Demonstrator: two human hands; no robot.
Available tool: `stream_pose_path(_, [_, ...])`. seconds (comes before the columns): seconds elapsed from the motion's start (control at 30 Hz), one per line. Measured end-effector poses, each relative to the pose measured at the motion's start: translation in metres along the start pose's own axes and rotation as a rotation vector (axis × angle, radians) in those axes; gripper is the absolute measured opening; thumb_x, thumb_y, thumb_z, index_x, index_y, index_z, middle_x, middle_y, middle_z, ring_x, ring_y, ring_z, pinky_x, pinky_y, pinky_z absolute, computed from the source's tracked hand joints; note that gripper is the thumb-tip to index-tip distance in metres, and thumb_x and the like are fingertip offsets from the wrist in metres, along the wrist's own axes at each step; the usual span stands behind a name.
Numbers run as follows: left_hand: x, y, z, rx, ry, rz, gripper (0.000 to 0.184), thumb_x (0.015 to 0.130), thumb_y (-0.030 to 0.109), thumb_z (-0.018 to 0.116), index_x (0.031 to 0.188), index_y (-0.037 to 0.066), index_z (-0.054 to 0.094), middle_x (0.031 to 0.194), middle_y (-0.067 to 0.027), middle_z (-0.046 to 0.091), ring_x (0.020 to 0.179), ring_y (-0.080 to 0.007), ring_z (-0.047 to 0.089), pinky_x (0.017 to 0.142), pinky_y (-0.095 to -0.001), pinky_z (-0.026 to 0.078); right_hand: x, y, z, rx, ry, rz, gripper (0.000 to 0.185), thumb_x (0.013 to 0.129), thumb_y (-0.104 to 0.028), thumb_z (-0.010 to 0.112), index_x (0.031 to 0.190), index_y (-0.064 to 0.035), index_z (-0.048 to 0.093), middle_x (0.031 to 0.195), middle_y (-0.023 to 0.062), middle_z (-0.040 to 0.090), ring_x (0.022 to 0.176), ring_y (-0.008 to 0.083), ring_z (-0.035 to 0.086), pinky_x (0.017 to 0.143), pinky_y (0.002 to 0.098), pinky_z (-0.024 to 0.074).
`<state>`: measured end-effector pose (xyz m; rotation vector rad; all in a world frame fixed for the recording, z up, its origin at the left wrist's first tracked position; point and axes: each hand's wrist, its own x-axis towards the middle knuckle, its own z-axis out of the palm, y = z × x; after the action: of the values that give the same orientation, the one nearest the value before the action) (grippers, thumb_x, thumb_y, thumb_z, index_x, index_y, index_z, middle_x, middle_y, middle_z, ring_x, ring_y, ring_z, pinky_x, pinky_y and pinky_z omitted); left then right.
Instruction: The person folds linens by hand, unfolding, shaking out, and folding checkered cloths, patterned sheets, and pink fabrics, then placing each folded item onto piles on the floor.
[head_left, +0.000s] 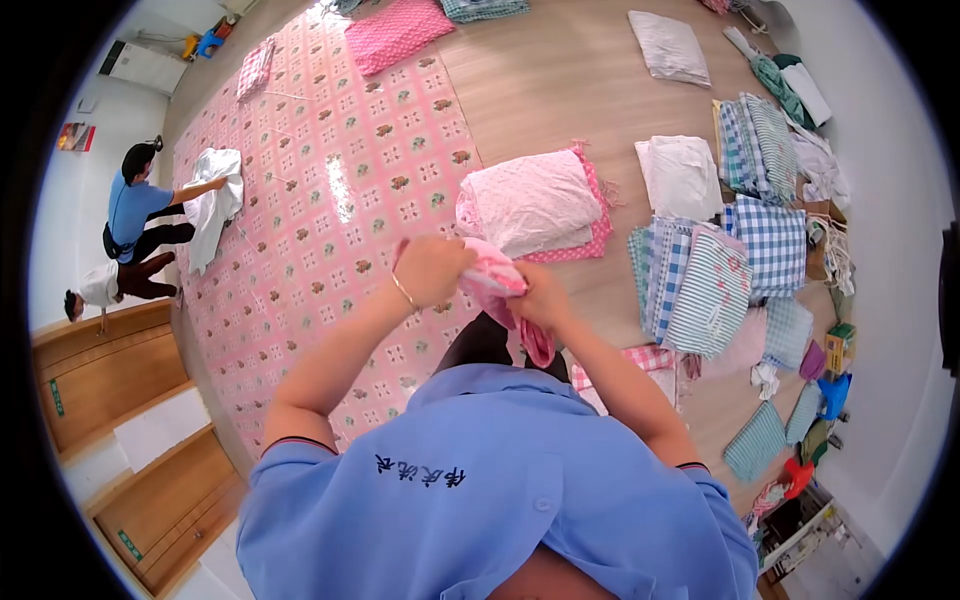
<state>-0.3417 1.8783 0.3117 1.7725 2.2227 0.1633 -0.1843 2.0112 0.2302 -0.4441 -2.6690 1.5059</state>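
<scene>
A bunched pink cloth (pixel 490 268) with paler patches hangs in front of my body, held between both hands. My left hand (pixel 432 270), with a bracelet at the wrist, is closed on its left end. On the other side my right hand (pixel 543 298) grips the cloth, and a darker pink end (pixel 537 345) dangles below it. Just beyond my hands lies a folded pale pink cloth (pixel 530 195) on top of a brighter pink dotted cloth (pixel 598 225).
A pink patterned sheet (pixel 330 190) covers the floor at left. To the right are folded stacks, among them striped cloth (pixel 712 295), blue checked cloth (pixel 768 245) and white cloth (pixel 680 175). A co-worker (pixel 140 205) at far left handles a white cloth (pixel 215 205); another person (pixel 100 285) is nearby.
</scene>
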Motion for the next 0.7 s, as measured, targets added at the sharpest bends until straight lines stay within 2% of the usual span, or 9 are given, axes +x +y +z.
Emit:
stream_pose_path(0.07, [0.032, -0.005, -0.022, 0.060, 0.058, 0.079, 0.014, 0.063, 0.009, 0.054, 0.077, 0.009, 0.055, 0.070, -0.0074, 0.051, 0.070, -0.0252, 0.054, 0.063, -0.0373, 0.042, 0.019, 0.009, -0.008, 0.245, 0.100, 0.169, 0.028, 0.060, -0.010, 0.061, 0.087, -0.0062, 0.057, 0.082, 0.0149, 0.059, 0.076, 0.0269, 0.058, 0.067, 0.0331, 0.0456])
stream_pose_path(0.13, [0.061, -0.004, -0.037, 0.121, 0.298, 0.192, 0.015, 0.064, 0.007, 0.053, 0.078, 0.007, 0.055, 0.074, -0.0084, 0.054, 0.076, -0.0235, 0.053, 0.071, -0.0349, 0.041, 0.036, 0.008, -0.040, 0.330, 0.141, 0.181, 0.029, 0.062, -0.009, 0.061, 0.091, -0.0063, 0.057, 0.083, 0.0124, 0.060, 0.075, 0.0210, 0.059, 0.069, 0.0294, 0.0455])
stream_pose_path(0.17, [0.075, -0.005, -0.044, 0.118, 0.295, 0.197, 0.015, 0.064, 0.007, 0.053, 0.078, 0.007, 0.055, 0.074, -0.0084, 0.054, 0.076, -0.0235, 0.053, 0.071, -0.0349, 0.041, 0.044, 0.024, -0.051, 0.308, 0.142, 0.245, 0.029, 0.062, -0.009, 0.062, 0.090, -0.0058, 0.057, 0.083, 0.0118, 0.060, 0.076, 0.0203, 0.058, 0.069, 0.0293, 0.0453])
stream_pose_path(0.23, [0.096, -0.007, -0.052, 0.040, 0.555, 0.219, 0.014, 0.066, 0.008, 0.053, 0.079, 0.006, 0.054, 0.077, -0.0080, 0.053, 0.080, -0.0232, 0.051, 0.076, -0.0345, 0.038, 0.062, 0.087, -0.063, 0.197, 0.266, 0.334, 0.036, 0.063, -0.010, 0.063, 0.098, -0.0033, 0.054, 0.088, 0.0122, 0.060, 0.081, 0.0196, 0.057, 0.072, 0.0293, 0.0445])
stream_pose_path(0.33, [0.098, -0.017, -0.040, -0.071, 0.542, 0.137, 0.014, 0.071, 0.012, 0.055, 0.084, 0.005, 0.055, 0.087, -0.0111, 0.055, 0.084, -0.0259, 0.051, 0.079, -0.0358, 0.039, 0.053, 0.139, -0.088, -0.052, 0.517, 0.453, 0.047, 0.068, -0.020, 0.061, 0.107, 0.0008, 0.047, 0.096, 0.0165, 0.057, 0.089, 0.0247, 0.055, 0.076, 0.0332, 0.0424])
stream_pose_path(0.4, [0.086, -0.025, -0.013, -0.115, 0.543, 0.112, 0.013, 0.070, 0.011, 0.054, 0.082, 0.005, 0.055, 0.084, -0.0099, 0.055, 0.081, -0.0255, 0.051, 0.076, -0.0357, 0.039, 0.027, 0.195, -0.088, -0.264, 0.369, 0.544, 0.045, 0.070, -0.025, 0.059, 0.104, 0.0017, 0.049, 0.096, 0.0189, 0.057, 0.092, 0.0282, 0.054, 0.079, 0.0355, 0.0408])
stream_pose_path(0.43, [0.076, -0.029, 0.005, -0.153, 0.548, 0.077, 0.013, 0.070, 0.010, 0.054, 0.081, 0.005, 0.055, 0.080, -0.0087, 0.055, 0.079, -0.0250, 0.051, 0.074, -0.0356, 0.039, 0.010, 0.209, -0.084, -0.198, 0.303, 0.549, 0.041, 0.070, -0.025, 0.059, 0.100, 0.0016, 0.051, 0.095, 0.0197, 0.057, 0.091, 0.0298, 0.053, 0.078, 0.0365, 0.0411])
stream_pose_path(0.6, [0.025, -0.041, 0.079, -0.363, 0.096, -0.143, 0.015, 0.073, 0.017, 0.052, 0.080, 0.005, 0.058, 0.079, -0.0133, 0.057, 0.078, -0.0302, 0.053, 0.071, -0.0383, 0.041, -0.103, 0.267, 0.003, 0.034, 0.099, 0.708, 0.033, 0.071, -0.025, 0.055, 0.093, -0.0011, 0.056, 0.092, 0.0188, 0.057, 0.089, 0.0313, 0.053, 0.078, 0.0384, 0.0412])
stream_pose_path(0.7, [0.001, -0.039, 0.117, -0.419, -0.061, -0.083, 0.016, 0.073, 0.019, 0.051, 0.077, 0.005, 0.058, 0.075, -0.0133, 0.057, 0.073, -0.0306, 0.054, 0.066, -0.0390, 0.042, -0.154, 0.223, 0.060, -0.034, -0.005, 0.806, 0.034, 0.067, -0.028, 0.057, 0.086, -0.0007, 0.058, 0.090, 0.0190, 0.058, 0.086, 0.0312, 0.054, 0.076, 0.0374, 0.0422])
